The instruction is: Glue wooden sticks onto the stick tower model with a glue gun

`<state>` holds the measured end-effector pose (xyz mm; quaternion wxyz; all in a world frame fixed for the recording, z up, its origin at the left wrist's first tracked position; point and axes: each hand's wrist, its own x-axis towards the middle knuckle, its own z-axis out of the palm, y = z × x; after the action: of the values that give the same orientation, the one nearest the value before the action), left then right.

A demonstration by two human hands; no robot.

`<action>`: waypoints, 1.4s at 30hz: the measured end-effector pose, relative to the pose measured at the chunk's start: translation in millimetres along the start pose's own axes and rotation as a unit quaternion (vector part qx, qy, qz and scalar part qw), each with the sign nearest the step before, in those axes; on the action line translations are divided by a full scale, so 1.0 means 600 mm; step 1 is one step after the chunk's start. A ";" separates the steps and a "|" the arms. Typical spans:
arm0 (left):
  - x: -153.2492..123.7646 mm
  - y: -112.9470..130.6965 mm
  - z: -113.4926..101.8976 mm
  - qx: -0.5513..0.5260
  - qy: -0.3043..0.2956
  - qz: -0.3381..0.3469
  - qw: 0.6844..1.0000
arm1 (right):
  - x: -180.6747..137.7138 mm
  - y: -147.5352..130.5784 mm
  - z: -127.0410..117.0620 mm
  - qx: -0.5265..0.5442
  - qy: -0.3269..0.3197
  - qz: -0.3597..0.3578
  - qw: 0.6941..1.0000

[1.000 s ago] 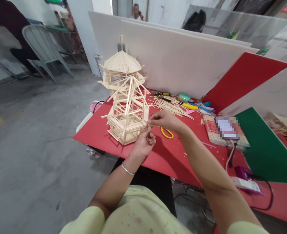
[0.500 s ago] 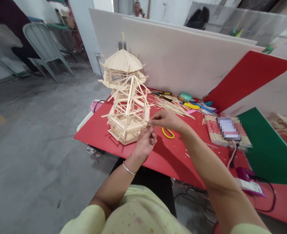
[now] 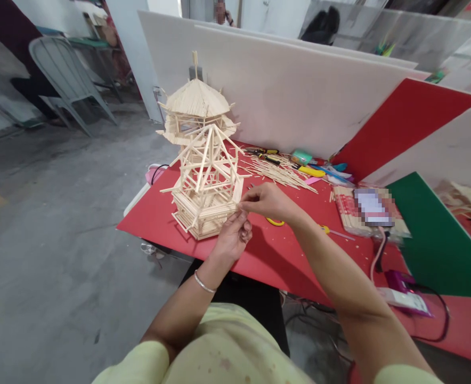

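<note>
A tall stick-built tower model [image 3: 202,160] with a thatched roof stands on the red table [image 3: 267,256]. My left hand [image 3: 232,238] is curled, its fingertips pinched at the lower right corner of the model's base. My right hand [image 3: 264,200] is also pinched at that same corner, just above the left hand. A thin stick seems to lie between the fingertips, but it is too small to name surely. A silver bangle sits on my left wrist.
Loose sticks [image 3: 277,173], pliers [image 3: 264,155], a yellow cutter [image 3: 312,172] and yellow scissors [image 3: 274,221] lie behind my hands. A stick bundle [image 3: 359,213] and a purple device [image 3: 401,290] with a cable lie at right. White, red and green boards stand behind. A grey chair [image 3: 65,74] stands far left.
Both hands stay pinched at the model's base corner. The camera has shifted slightly, so the scene sits a little further left and lower.
</note>
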<state>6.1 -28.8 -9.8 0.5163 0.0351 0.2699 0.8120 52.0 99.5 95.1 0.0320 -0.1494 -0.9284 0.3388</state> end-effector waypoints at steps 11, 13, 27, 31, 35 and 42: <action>-0.011 -0.002 0.001 0.002 0.015 -0.001 1.000 | 0.000 -0.009 -0.006 -0.027 -0.024 -0.002 0.999; -0.011 -0.002 0.001 0.004 0.013 0.000 1.000 | 0.000 -0.007 -0.005 -0.022 -0.024 -0.002 0.999; -0.008 -0.005 -0.004 0.017 0.010 0.009 1.000 | -0.008 -0.002 0.013 0.023 0.042 -0.021 0.999; -0.007 -0.005 -0.005 0.021 0.009 0.010 1.000 | -0.011 -0.002 0.017 0.019 0.055 -0.016 0.998; -0.007 -0.005 -0.005 0.023 0.010 0.010 1.000 | -0.015 -0.005 0.019 0.016 0.064 -0.011 0.998; -0.009 -0.005 -0.002 0.018 0.014 0.009 1.000 | -0.019 -0.010 0.019 -0.009 0.079 -0.010 0.997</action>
<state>10.3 -32.9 -11.3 0.5042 0.0357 0.2914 0.8122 59.5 84.4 90.5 0.1078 -0.1664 -0.9274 0.3173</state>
